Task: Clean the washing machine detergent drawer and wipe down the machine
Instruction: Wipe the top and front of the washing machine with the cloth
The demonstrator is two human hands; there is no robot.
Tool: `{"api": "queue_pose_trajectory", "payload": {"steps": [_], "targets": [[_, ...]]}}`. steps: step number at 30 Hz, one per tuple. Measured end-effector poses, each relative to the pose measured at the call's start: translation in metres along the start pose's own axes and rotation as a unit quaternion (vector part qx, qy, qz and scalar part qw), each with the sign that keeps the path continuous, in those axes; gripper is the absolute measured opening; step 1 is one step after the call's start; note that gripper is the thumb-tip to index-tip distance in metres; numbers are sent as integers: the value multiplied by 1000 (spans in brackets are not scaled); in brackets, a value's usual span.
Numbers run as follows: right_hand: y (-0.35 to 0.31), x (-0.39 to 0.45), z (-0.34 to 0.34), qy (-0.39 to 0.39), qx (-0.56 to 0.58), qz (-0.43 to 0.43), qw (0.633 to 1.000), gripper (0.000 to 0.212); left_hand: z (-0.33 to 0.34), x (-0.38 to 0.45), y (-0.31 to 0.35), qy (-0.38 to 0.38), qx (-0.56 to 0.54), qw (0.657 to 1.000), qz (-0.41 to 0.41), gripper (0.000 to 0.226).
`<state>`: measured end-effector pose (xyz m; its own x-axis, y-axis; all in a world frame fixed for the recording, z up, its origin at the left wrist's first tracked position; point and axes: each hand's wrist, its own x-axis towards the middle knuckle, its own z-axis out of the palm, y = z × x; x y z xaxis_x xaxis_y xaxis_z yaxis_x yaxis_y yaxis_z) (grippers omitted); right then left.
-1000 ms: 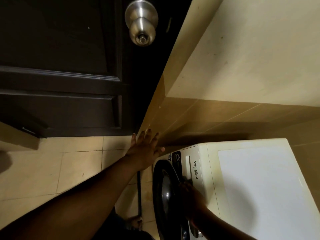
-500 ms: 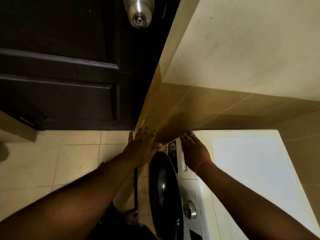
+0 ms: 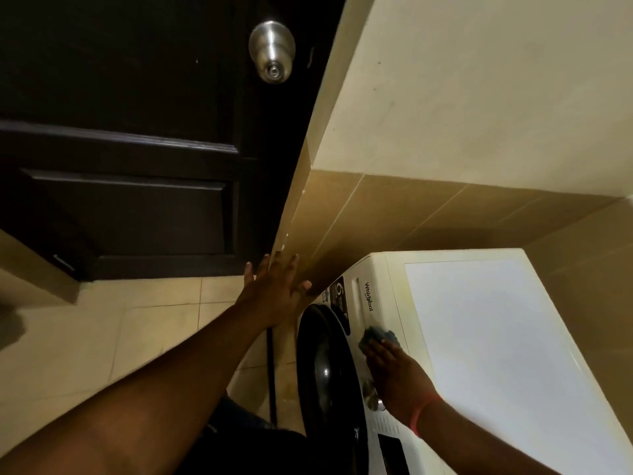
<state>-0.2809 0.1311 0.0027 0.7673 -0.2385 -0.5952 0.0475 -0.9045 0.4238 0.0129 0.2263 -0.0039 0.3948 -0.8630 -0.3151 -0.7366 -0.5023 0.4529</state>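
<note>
White glossy washing machine [image 3: 479, 337], boxy, dark round door.
Right hand [image 3: 394, 368] fingers together, pressing crumpled blue cloth [image 3: 378, 335] on front panel; left hand [image 3: 274, 296] fingers spread on tiled wall [image 3: 376, 207].

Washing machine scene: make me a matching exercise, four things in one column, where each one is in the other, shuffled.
Things:
1. left hand
2. right hand
3. blue cloth
4. door knob

Places:
A. on the dark door
B. flat against the tiled wall corner
C. under fingertips on the machine's front panel
D. pressing the cloth

Pairs: 1-B, 2-D, 3-C, 4-A
</note>
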Motion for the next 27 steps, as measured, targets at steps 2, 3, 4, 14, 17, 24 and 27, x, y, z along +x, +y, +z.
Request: {"api": "queue_pose_trajectory", "payload": {"steps": [2, 3, 4, 14, 17, 24, 27], "targets": [[-1, -14, 8, 47, 34, 7, 998, 49, -3, -2, 12, -2, 9, 1000, 16, 69], [-1, -21, 12, 56, 68, 14, 996, 47, -4, -2, 18, -2, 13, 1000, 25, 69], [0, -27, 16, 67, 107, 23, 992, 49, -4, -2, 23, -5, 19, 999, 34, 69], [-43, -57, 42, 135, 287, 227, 921, 86, 4, 31, 99, -62, 103, 979, 164, 71], [-45, -36, 32, 163, 325, 263, 894, 73, 8, 43, 122, -81, 138, 960, 229, 72], [-26, 23, 12, 121, 417, 339, 834, 82, 13, 81, 162, -117, 224, 903, 348, 80], [-31, 53, -5, 146, 430, 456, 766, 92, 7, 106, 162, -115, 252, 864, 419, 91]]}}
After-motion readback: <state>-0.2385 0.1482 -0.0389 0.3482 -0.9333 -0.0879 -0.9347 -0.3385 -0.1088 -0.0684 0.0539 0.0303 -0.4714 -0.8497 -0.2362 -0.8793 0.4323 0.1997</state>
